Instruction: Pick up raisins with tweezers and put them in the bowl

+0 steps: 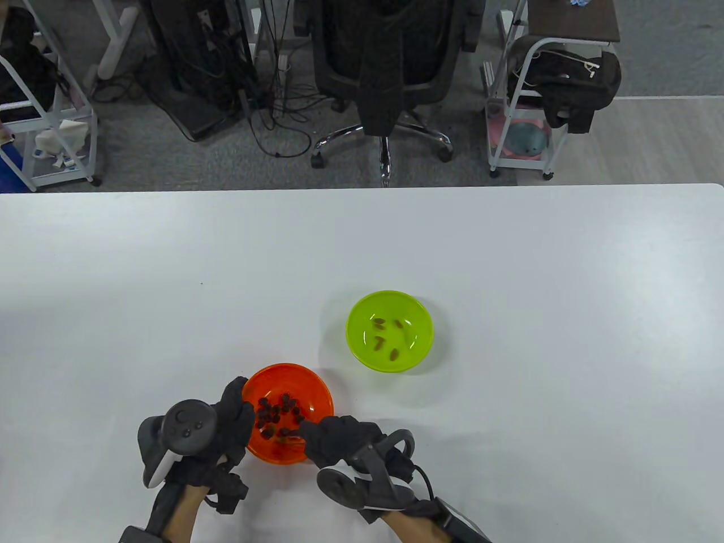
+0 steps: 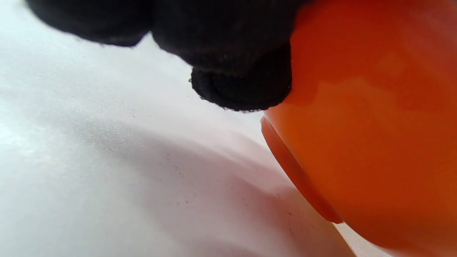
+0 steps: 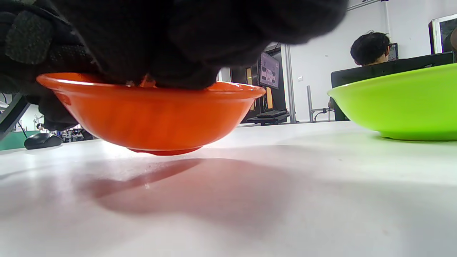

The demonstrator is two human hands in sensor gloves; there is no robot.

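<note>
An orange bowl sits near the table's front edge and holds several dark raisins. My left hand grips its left rim; a gloved fingertip presses on the bowl's outer wall. My right hand reaches over the near right rim, fingers bunched toward the raisins. No tweezers show in any view. In the right wrist view my fingers cover the orange bowl's top. A green bowl behind and to the right holds several raisins.
The white table stretches wide around both bowls. The green bowl stands close to the right of the orange one. Beyond the far edge are an office chair, wire racks and cables on the floor.
</note>
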